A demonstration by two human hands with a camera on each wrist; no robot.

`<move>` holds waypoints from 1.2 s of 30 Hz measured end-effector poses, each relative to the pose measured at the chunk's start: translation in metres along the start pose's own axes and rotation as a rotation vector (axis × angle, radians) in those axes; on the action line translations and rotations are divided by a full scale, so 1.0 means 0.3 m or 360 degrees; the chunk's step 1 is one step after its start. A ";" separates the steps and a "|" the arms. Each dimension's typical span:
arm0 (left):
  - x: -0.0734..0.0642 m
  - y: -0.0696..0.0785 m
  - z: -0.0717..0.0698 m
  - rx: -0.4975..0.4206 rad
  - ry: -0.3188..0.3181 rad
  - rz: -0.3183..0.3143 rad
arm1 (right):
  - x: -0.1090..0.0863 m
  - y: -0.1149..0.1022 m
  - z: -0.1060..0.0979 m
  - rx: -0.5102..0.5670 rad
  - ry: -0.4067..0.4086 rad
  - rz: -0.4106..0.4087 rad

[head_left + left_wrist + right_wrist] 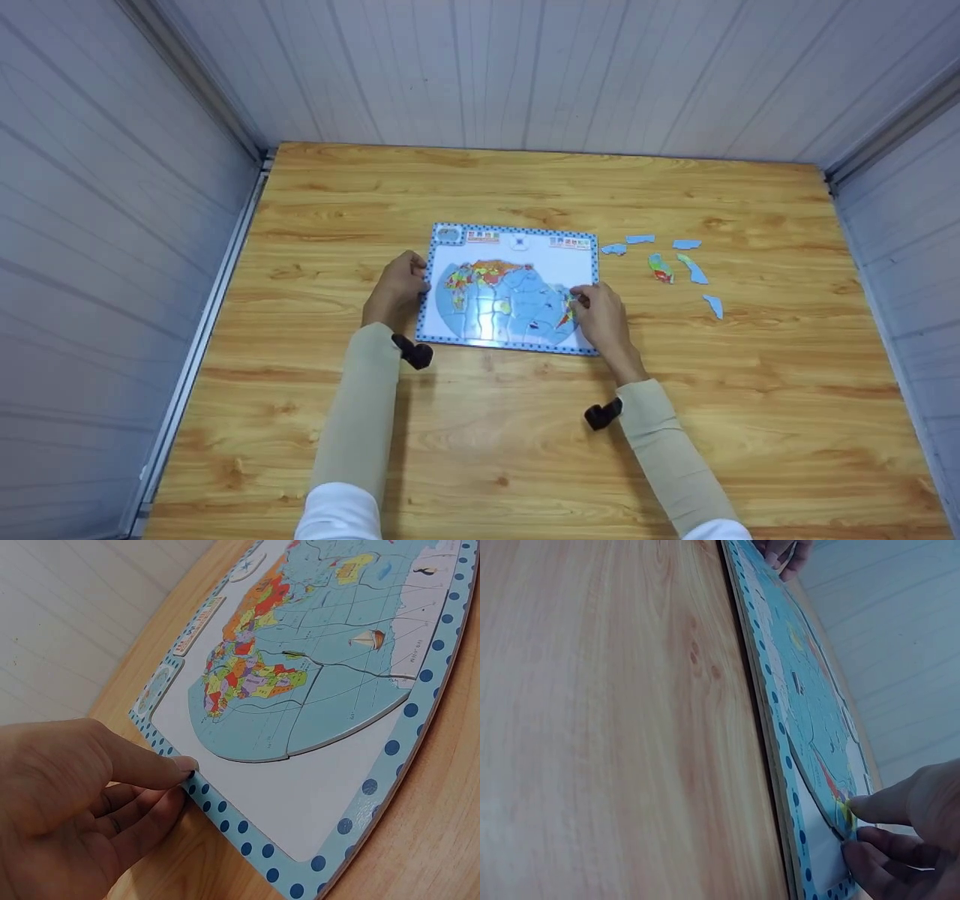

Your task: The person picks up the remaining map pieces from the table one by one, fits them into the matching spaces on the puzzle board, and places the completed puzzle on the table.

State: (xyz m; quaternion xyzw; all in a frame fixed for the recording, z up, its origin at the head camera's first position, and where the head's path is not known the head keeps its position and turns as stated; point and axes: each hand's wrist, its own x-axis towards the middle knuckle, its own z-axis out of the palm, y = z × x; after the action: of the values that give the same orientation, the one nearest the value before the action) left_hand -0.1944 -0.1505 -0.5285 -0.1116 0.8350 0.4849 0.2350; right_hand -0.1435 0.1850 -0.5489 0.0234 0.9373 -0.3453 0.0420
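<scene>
A world map jigsaw board (562, 264) with a blue dotted border lies on the table, many map pieces set in its lower part and white backing showing at the upper right. My left hand (397, 286) pinches the board's left edge; in the left wrist view the thumb (154, 767) lies on the border, the other fingers against the side and partly hidden. At the map's right end, my right hand (602, 319) pinches a puzzle piece (850, 811) with yellow land on it. That piece sits at the map's rim, its underside hidden.
Several loose puzzle pieces lie right of the board, among them a green and red one (661, 268), a curved blue one (693, 270) and a small blue one (714, 306). The wooden table (487, 450) meets pale panel walls (487, 75) at the back and sides.
</scene>
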 end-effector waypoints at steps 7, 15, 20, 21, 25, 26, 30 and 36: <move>-0.003 0.003 -0.003 -0.0012 -0.0012 -0.0020 | -0.003 -0.008 0.000 -0.0040 -0.0036 0.0035; -0.003 0.004 -0.003 0.0016 -0.0017 -0.0026 | -0.003 -0.004 0.000 -0.0015 -0.0058 0.0058; -0.002 0.000 -0.002 0.0031 -0.0011 -0.0021 | 0.002 0.003 -0.003 0.0044 -0.0073 0.0069; -0.001 -0.002 -0.002 0.0033 -0.0010 -0.0010 | 0.003 0.005 -0.005 0.0068 -0.0070 0.0064; 0.005 -0.007 -0.001 0.0047 -0.0004 0.0042 | 0.006 0.013 -0.012 0.0148 -0.0066 0.0044; 0.006 -0.008 -0.001 0.0051 -0.0005 0.0051 | 0.006 0.015 -0.014 0.0163 -0.0068 0.0039; 0.008 -0.006 -0.001 0.0076 -0.0005 0.0042 | 0.006 0.023 -0.020 0.0193 -0.0090 0.0039; 0.001 -0.001 -0.004 0.0072 -0.0007 0.0002 | 0.009 0.035 -0.032 0.0222 -0.0066 0.0007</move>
State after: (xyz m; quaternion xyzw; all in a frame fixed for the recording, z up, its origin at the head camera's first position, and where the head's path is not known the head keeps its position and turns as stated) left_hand -0.1949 -0.1517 -0.5282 -0.1045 0.8453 0.4662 0.2391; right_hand -0.1458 0.1993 -0.5486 0.0212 0.9097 -0.4102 0.0606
